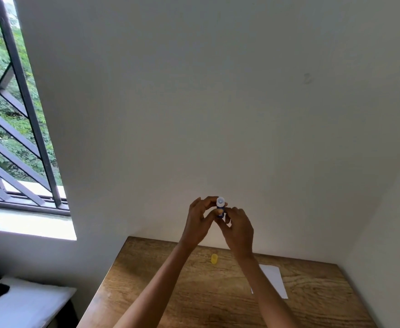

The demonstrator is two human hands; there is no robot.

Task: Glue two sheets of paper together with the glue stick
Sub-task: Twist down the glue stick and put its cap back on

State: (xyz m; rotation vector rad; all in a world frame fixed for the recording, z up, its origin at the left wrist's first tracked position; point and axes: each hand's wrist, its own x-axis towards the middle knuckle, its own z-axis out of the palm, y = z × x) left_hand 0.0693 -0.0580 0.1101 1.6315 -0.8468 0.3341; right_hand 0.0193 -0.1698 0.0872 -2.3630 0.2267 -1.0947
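Glue stick (220, 207) upright, open end up, pinched by left hand (197, 221) and right hand (238, 229); paper (273, 279) well below, apparently right-hand side.

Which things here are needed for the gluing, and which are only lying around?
For the job:
glue stick, held up by left hand and right hand
yellow cap, off, on the table
white paper on the table

Just around:
window
white surface with a dark thing, lower left
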